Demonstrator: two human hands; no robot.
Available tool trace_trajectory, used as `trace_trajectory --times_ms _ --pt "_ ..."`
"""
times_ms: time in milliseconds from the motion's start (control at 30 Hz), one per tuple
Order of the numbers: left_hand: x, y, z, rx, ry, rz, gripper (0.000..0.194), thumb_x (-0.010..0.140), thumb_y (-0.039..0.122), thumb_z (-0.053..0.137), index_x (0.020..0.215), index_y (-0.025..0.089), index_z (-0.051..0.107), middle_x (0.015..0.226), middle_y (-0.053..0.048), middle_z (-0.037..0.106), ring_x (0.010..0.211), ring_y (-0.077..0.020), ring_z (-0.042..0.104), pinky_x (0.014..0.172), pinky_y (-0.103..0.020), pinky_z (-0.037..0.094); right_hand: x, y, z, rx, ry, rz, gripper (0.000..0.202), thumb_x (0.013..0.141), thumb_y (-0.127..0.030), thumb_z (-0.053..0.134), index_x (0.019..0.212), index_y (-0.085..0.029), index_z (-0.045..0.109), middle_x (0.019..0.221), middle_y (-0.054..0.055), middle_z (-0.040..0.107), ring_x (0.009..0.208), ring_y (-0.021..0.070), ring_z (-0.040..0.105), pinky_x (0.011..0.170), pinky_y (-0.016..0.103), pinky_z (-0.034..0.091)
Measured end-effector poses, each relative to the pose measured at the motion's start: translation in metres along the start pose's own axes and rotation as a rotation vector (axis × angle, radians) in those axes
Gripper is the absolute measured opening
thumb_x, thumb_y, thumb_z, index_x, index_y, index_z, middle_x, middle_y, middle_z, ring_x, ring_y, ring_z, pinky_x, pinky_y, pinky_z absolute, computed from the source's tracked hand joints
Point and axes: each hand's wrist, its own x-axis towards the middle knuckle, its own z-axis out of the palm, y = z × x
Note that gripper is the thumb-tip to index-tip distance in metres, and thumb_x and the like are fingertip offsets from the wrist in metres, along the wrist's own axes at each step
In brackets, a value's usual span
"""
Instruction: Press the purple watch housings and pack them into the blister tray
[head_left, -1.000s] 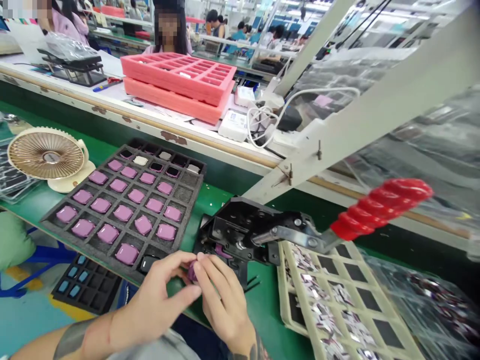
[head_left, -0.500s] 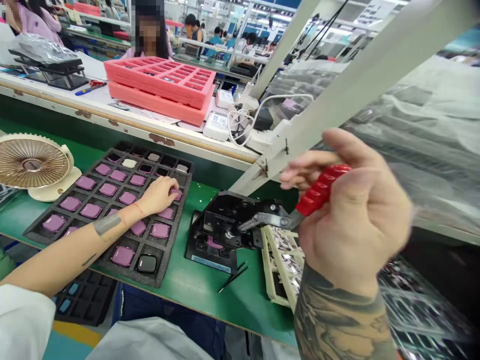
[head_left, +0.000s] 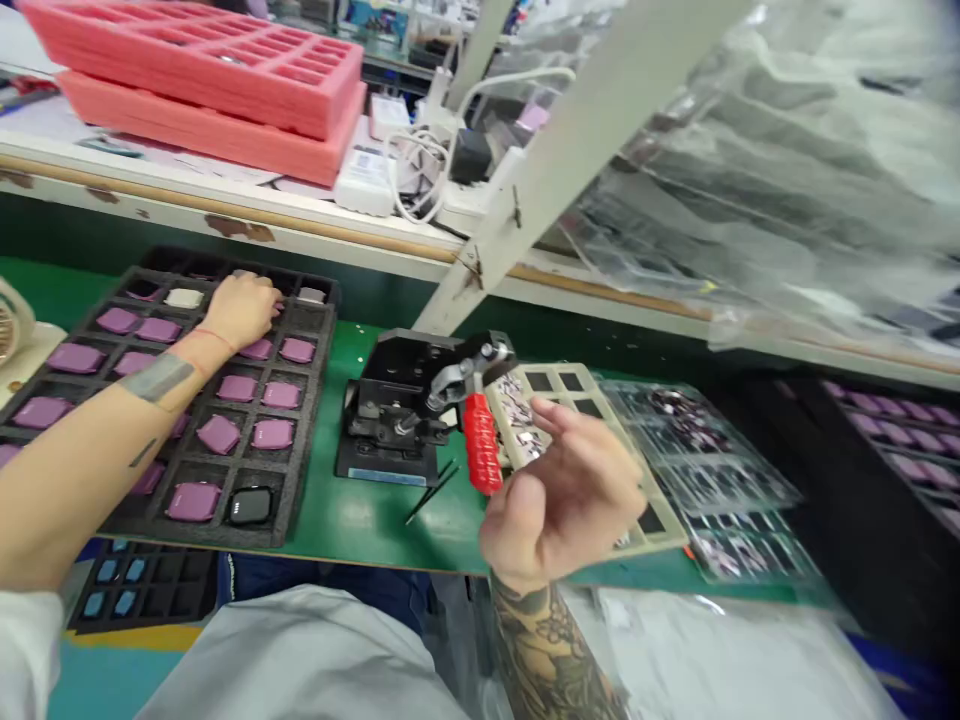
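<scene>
The red lever handle of the black press fixture, raised and gripped half a second ago, has been swung down, which suggests that the pressing stroke is done; the right hand is now loosened, fingers spread, palm just at its 3 o'clock side. The handle's long axis runs roughly 12 to 6 o'clock, free end toward the wearer. Farther off, at 10 o'clock, the left hand is laid curled on the dark foam tray; whether a purple piece is pinched cannot be told.
</scene>
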Motion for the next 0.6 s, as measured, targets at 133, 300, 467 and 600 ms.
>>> trace_trajectory --times_ms 133,300,467,600 --pt "-0.026 0.015 -0.018 -0.006 0.082 -0.041 0.05 0.116 0.04 0.046 0.128 0.003 0.078 0.118 -0.015 0.081 0.118 -0.0357 0.076 0.107 -0.052 0.057 -0.034 0.026 -0.052 -0.327 -0.408 0.251 0.025 0.109 -0.017 0.059 0.13 -0.023 0.071 0.114 0.009 0.075 0.099 0.0242 0.072 0.086 0.043 0.062" --pt "-0.132 0.082 -0.053 -0.33 0.368 0.029 0.06 0.114 0.066 0.046 0.134 0.02 0.08 0.08 0.003 0.079 0.073 -0.0207 0.079 0.081 -0.032 0.064 -0.102 0.032 -0.076 -0.587 -0.972 -0.073 0.03 0.109 -0.008 0.049 0.126 -0.015 0.073 0.12 0.018 0.077 0.108 0.0302 0.067 0.086 0.045 0.06" --pt "-0.235 0.173 -0.03 -1.09 0.151 -0.086 0.035 0.108 0.041 0.07 0.142 0.034 0.077 0.105 0.001 0.089 0.075 -0.0192 0.083 0.071 -0.028 0.067 -0.116 0.026 -0.078 -0.671 -1.148 -0.183 0.019 0.111 -0.013 0.055 0.116 -0.013 0.073 0.108 0.015 0.072 0.096 0.0287 0.062 0.08 0.042 0.057" --pt "-0.25 0.219 0.018 -1.524 0.028 -0.307 0.03 0.11 0.037 0.069 0.138 0.024 0.074 0.112 -0.009 0.087 0.072 -0.0192 0.08 0.067 -0.031 0.065 -0.112 0.031 -0.085 -0.597 -1.162 -0.218 0.027 0.113 -0.011 0.048 0.129 -0.011 0.069 0.1 0.012 0.071 0.09 0.026 0.062 0.082 0.041 0.059"
